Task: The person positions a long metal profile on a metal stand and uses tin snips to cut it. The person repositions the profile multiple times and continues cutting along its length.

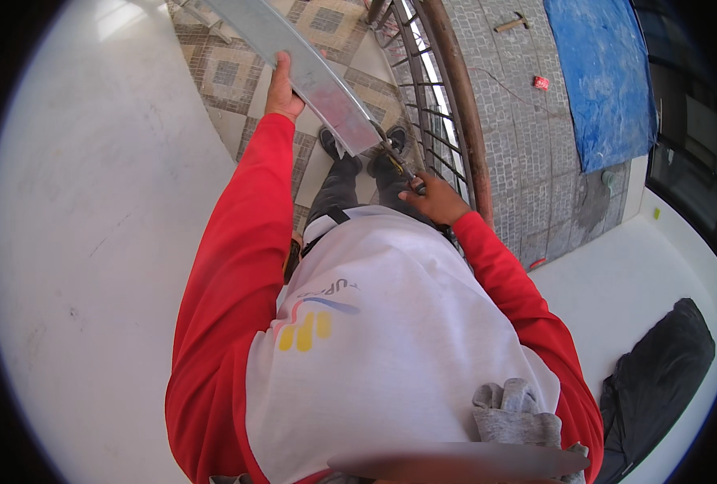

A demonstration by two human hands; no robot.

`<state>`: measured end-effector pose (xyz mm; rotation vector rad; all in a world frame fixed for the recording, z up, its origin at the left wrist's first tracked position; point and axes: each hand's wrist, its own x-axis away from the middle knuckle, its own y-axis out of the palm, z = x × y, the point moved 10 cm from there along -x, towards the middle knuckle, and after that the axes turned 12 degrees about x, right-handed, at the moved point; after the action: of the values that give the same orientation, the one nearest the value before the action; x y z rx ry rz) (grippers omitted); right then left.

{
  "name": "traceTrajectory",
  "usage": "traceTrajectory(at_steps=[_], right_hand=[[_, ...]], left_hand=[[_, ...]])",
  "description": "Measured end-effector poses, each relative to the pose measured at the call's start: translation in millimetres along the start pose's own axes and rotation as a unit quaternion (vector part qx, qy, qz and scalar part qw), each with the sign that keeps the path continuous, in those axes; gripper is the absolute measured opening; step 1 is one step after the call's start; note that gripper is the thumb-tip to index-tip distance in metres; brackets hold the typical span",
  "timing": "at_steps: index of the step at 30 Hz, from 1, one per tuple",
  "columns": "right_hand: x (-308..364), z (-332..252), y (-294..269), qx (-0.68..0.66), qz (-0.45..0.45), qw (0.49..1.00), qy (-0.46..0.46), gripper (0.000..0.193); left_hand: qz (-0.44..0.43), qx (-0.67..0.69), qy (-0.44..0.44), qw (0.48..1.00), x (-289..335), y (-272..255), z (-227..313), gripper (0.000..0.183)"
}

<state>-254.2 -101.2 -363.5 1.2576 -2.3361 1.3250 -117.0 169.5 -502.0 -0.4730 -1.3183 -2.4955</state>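
A long, shiny metal channel (pixel 326 93) slants from the top of the view down toward my legs. My left hand (pixel 283 95) is closed around its left edge, thumb lying along the metal. At the channel's near end are the dark jaws of a pair of tin snips (pixel 397 159); whether they bite into the metal is too small to tell. My right hand (pixel 439 200) grips the snips' handles, just in front of my waist. Both my shoes stand on the tiles beneath the channel's end.
Close on my right runs a railing (pixel 463 105) with a brown handrail and dark bars. Beyond it a hammer (pixel 512 22), a small red packet (pixel 541 83) and a blue tarp (pixel 604 89) lie on grey paving. A white wall (pixel 100 242) fills the left side.
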Motion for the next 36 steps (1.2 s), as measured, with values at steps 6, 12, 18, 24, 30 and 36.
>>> traceTrajectory(at_steps=[6, 12, 18, 24, 30, 36], right_hand=[[3.0, 24.3, 24.9, -0.11, -0.127, 0.98, 0.111, 0.052], [1.6, 5.1, 6.4, -0.124, -0.075, 0.988, 0.049, 0.043], [4.9, -10.1, -15.9, -0.107, -0.188, 0.969, 0.119, 0.047], [-3.9, -23.2, -15.5, -0.094, -0.135, 0.984, 0.068, 0.051], [-6.1, -10.4, 22.3, -0.154, -0.145, 0.977, 0.001, 0.051], [-1.6, 6.2, 45.9, -0.236, -0.158, 0.958, 0.048, 0.051]], left_hand=[[0.001, 0.006, -0.022, 1.0, 4.4, -0.9, -3.0, 0.083], [0.001, 0.007, -0.021, 1.0, 7.3, -0.5, -2.5, 0.079], [0.013, -0.01, -0.019, 1.0, 11.5, -3.1, -0.3, 0.076], [0.016, -0.012, -0.022, 1.0, 19.3, -14.9, 0.6, 0.081], [0.014, 0.004, -0.019, 1.0, 21.1, -25.2, 2.0, 0.085], [0.009, 0.008, -0.011, 1.0, 16.2, -23.9, 6.1, 0.086]])
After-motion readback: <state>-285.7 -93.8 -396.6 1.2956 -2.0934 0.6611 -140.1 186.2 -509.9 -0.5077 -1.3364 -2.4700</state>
